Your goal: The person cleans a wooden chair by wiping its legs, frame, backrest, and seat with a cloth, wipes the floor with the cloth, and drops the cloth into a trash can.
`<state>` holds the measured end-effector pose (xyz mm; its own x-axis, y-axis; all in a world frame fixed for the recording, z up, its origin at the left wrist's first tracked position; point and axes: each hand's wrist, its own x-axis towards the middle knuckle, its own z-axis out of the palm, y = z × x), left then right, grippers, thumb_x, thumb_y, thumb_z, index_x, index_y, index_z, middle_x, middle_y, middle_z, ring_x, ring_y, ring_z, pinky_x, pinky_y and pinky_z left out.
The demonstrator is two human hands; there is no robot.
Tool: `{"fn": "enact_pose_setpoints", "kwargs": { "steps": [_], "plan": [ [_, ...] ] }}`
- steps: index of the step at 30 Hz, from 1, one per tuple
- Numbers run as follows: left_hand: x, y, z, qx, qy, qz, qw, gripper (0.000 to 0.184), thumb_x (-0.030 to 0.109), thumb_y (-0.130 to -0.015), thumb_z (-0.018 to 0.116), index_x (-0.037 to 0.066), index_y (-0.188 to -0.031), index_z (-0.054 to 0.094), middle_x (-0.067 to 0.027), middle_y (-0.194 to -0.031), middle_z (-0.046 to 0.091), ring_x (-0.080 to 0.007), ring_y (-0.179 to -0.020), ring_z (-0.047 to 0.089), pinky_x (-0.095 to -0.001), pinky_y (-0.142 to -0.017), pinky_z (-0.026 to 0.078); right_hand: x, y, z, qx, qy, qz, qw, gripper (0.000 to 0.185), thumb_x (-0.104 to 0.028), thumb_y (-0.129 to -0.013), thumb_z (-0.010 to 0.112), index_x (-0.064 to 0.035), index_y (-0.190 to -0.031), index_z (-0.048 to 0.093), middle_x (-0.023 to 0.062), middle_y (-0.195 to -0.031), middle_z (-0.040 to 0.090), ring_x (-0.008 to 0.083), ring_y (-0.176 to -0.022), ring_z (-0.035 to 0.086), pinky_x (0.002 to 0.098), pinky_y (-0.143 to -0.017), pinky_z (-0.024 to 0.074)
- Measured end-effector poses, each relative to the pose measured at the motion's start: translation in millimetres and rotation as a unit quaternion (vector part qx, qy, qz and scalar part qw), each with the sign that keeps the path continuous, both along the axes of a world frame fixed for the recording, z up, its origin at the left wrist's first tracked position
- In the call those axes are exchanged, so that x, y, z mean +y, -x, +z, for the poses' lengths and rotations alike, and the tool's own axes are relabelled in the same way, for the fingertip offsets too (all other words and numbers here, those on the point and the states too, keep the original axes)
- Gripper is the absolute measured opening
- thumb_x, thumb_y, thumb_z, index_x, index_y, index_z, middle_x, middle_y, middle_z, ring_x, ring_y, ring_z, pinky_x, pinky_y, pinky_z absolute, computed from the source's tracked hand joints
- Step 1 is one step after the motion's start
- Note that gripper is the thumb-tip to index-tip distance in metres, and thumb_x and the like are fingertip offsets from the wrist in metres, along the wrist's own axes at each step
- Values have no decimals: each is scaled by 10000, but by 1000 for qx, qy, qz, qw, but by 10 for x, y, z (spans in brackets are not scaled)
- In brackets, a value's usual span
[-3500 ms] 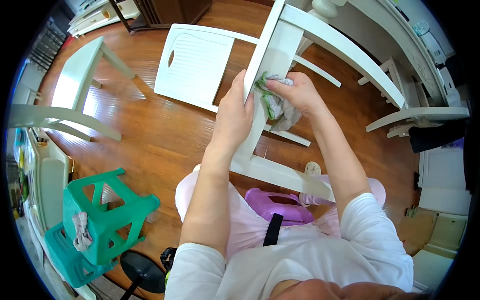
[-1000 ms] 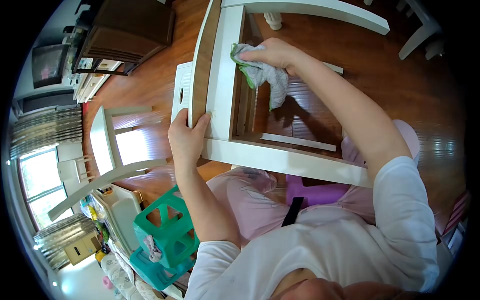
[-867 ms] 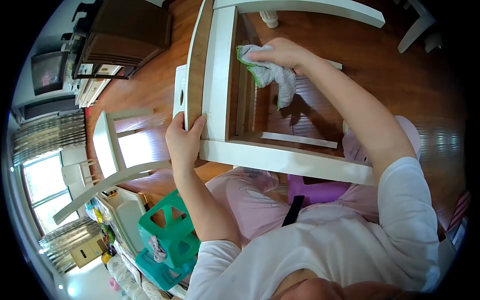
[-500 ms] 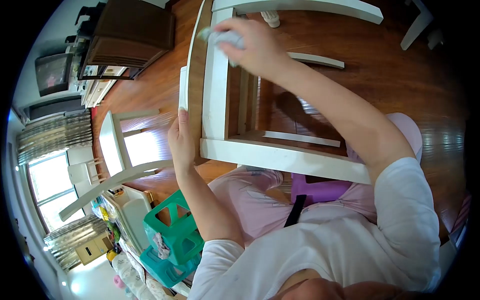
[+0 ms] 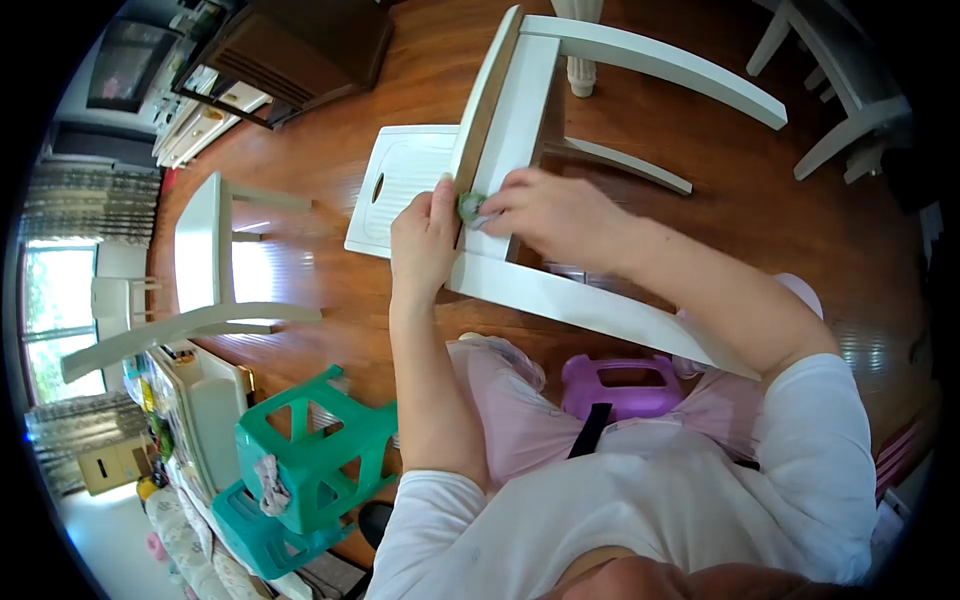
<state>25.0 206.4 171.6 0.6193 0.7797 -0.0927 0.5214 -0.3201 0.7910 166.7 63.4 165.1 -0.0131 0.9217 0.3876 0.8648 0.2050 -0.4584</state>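
A white wooden chair (image 5: 515, 135) is tipped over in front of me, its legs pointing to the right. My left hand (image 5: 422, 245) grips the rim of its seat, thumb on the edge. Pinched in my right hand (image 5: 565, 215) is a crumpled greenish-white cloth (image 5: 470, 208), pressed against the seat frame close to my left thumb. The near chair leg (image 5: 600, 305) extends under my right forearm. Part of the cloth is hidden by the fingers.
A white slatted panel with a slot (image 5: 385, 195) is beyond my left hand. Green plastic stools (image 5: 330, 440) with a grey rag (image 5: 270, 485) stand at lower left. A purple stool (image 5: 625, 390) is between my legs. Other white furniture (image 5: 200, 250) stands left, a chair (image 5: 850, 90) upper right.
My right hand has brought the cloth down along the seat frame towards my left hand. The chair appears farther right in view, and more of the slatted panel shows.
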Motion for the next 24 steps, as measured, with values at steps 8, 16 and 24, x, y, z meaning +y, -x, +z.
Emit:
{"fn": "enact_pose_setpoints", "kwargs": {
  "steps": [8, 16, 24],
  "plan": [
    [-60, -15, 105, 47, -35, 3, 998, 569, 481, -952, 438, -37, -873, 659, -248, -788, 648, -408, -788, 623, -452, -711, 478, 199, -294, 55, -126, 39, -103, 986, 237, -80, -833, 560, -125, -1038, 669, 5, -1137, 634, 266, -1041, 548, 357, -792, 540],
    [-109, -35, 233, 65, -31, 2, 997, 558, 473, -951, 444, -37, -880, 660, -246, -796, 655, -402, -798, 631, -450, -727, 484, -54, 141, 77, -26, 27, 1, 999, 312, -56, -782, 597, -107, -1085, 652, 17, -1117, 637, 256, -1040, 538, 340, -791, 539],
    [-119, -35, 256, 85, -21, -10, 996, 550, 453, -964, 435, -51, -927, 650, -247, -770, 650, -399, -777, 632, -446, -717, 484, 395, -1038, -57, -59, -24, -141, 988, 319, -14, -808, 572, -131, -1091, 662, 38, -1143, 635, 271, -1081, 537, 367, -896, 486]
  ]
}}
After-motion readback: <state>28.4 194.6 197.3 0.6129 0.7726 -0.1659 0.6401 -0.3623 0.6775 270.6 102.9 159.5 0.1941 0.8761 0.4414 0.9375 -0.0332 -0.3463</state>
